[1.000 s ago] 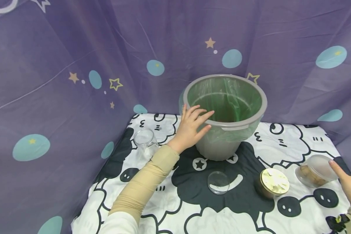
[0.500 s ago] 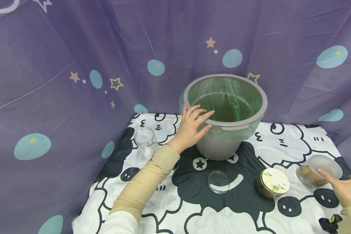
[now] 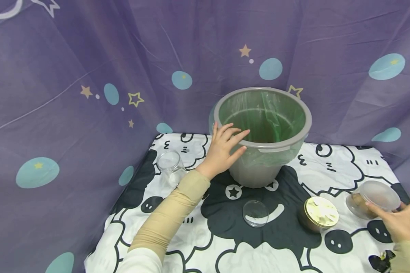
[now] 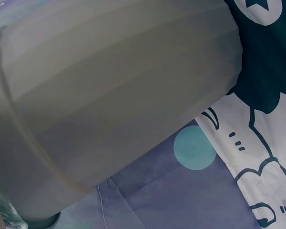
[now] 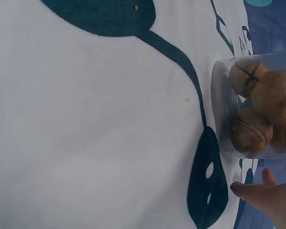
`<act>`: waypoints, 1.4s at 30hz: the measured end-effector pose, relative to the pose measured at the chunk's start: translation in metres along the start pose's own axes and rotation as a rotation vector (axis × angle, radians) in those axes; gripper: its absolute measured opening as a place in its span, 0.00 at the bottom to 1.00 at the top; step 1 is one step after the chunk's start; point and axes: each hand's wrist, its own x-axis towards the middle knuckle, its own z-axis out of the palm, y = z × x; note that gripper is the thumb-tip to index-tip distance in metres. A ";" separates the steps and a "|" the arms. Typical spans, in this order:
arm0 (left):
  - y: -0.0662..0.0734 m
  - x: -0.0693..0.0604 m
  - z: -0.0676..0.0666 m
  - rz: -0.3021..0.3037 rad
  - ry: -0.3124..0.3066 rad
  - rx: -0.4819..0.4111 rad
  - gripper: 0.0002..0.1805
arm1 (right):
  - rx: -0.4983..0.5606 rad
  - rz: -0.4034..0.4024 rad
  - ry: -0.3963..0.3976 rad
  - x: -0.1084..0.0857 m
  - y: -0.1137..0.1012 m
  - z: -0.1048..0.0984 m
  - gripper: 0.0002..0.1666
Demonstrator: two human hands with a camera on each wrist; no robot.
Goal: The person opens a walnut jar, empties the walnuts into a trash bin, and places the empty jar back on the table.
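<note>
While the left hand (image 3: 222, 152) rests, fingers spread, at the lined bin (image 3: 254, 174), the right hand (image 3: 398, 222) stands, thumb and fingers apart, beside the clear tub (image 3: 359, 207) of walnuts (image 5: 272, 98) on the patterned cloth (image 3: 191, 237); cupping its wall evenly looks steadiest.

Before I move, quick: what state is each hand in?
Left hand: open, at the bin.
Right hand: open, beside the clear tub, not gripping it.
</note>
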 end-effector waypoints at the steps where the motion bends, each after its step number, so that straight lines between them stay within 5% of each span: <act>1: 0.000 0.000 0.000 0.001 0.002 0.000 0.25 | 0.012 -0.007 -0.008 0.001 0.002 0.001 0.70; 4: 0.000 0.000 0.000 0.002 0.006 0.000 0.25 | 0.023 -0.032 -0.022 0.000 0.004 0.006 0.71; 13: 0.000 -0.002 -0.001 0.005 0.002 -0.007 0.25 | -0.013 0.034 -0.001 -0.049 -0.048 0.013 0.65; 31: 0.000 -0.001 0.001 0.007 0.009 -0.026 0.25 | 0.059 0.055 0.094 -0.051 -0.042 0.017 0.63; 42: 0.000 -0.001 0.000 0.010 0.014 -0.029 0.25 | -0.006 0.054 0.135 -0.048 -0.045 0.022 0.61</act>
